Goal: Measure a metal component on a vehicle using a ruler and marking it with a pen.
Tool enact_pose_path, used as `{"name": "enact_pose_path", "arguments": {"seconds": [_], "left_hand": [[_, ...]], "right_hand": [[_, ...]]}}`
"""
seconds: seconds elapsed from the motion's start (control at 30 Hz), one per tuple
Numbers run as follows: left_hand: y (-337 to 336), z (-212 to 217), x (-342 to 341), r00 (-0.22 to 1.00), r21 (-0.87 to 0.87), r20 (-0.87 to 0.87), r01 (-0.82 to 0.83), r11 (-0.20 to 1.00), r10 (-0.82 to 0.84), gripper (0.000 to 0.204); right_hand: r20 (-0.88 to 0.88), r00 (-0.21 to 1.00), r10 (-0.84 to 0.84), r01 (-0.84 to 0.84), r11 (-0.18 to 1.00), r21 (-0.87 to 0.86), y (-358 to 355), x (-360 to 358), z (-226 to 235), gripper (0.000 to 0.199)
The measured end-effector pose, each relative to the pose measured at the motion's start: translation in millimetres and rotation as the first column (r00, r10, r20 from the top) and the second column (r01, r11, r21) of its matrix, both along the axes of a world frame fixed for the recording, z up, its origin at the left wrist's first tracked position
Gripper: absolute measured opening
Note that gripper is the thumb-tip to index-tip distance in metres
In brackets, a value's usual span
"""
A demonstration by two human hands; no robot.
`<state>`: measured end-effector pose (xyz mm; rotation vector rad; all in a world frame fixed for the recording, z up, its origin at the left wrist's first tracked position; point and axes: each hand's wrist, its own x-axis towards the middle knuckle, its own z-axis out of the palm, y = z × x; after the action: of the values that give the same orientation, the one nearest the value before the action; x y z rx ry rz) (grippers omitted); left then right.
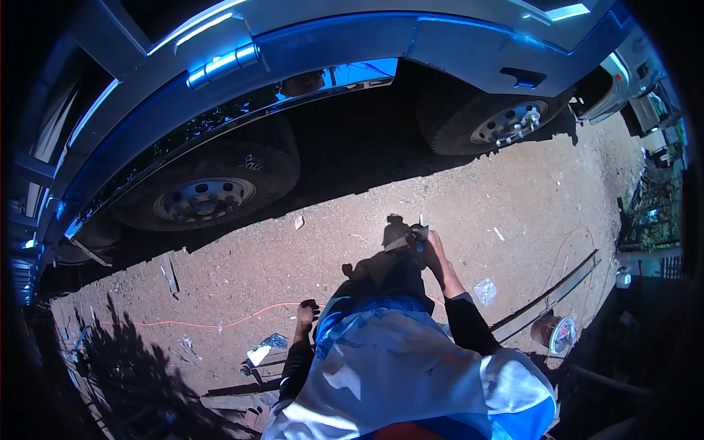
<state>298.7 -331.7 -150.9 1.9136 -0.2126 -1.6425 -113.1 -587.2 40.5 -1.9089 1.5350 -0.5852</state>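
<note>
- Gripping a small metal piece (408,240), your right hand (431,246) closes around it, raised over the dirt ground (352,242) near the truck (308,66).
- Your left hand (307,314) hangs curled — holding nothing, as far as visible.
- Fitting work not yet begun — the piece remains in hand.

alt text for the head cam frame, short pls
Looking down at a person on sunlit dirt ground beside a blue truck: the right hand holds a small tool out in front, and the left hand hangs low above an orange cable. Two truck wheels, long metal strips and scattered scraps lie around.
</note>
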Motion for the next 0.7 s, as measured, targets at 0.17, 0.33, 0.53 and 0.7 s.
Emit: {"name": "enact_pose_path", "arguments": {"seconds": [0.17, 0.33, 0.53, 0.7], "left_hand": [[-53.9, 17.0, 7.0, 0.99, -0.082, 0.078, 0.126, 0.989, -0.119, 0.028], [-65.2, -11.6, -6.3, 0.948, -0.014, 0.091, 0.307, 0.952, -0.305, 0.036], [-72.3, -73.5, -64.5, 0.866, 0.006, 0.091, 0.494, 0.87, -0.492, 0.031], [-51.2, -141.7, -134.5, 0.616, 0.263, 0.0, 0.76, 0.594, -0.788, 0.043]], "right_hand": [[0.216, 0.955, -0.204, 0.177, 0.974, 0.139, 2.7, 30.7, -15.9, 0.024], [0.366, 0.87, -0.33, 0.319, 0.943, 0.093, -8.5, 16.1, -102.9, 0.025], [0.566, 0.74, -0.364, 0.416, 0.908, 0.04, -26.7, -33.5, -123.7, 0.027], [0.736, 0.6, -0.315, 0.455, 0.89, 0.01, 2.9, -77.7, -160.5, 0.029]]}}
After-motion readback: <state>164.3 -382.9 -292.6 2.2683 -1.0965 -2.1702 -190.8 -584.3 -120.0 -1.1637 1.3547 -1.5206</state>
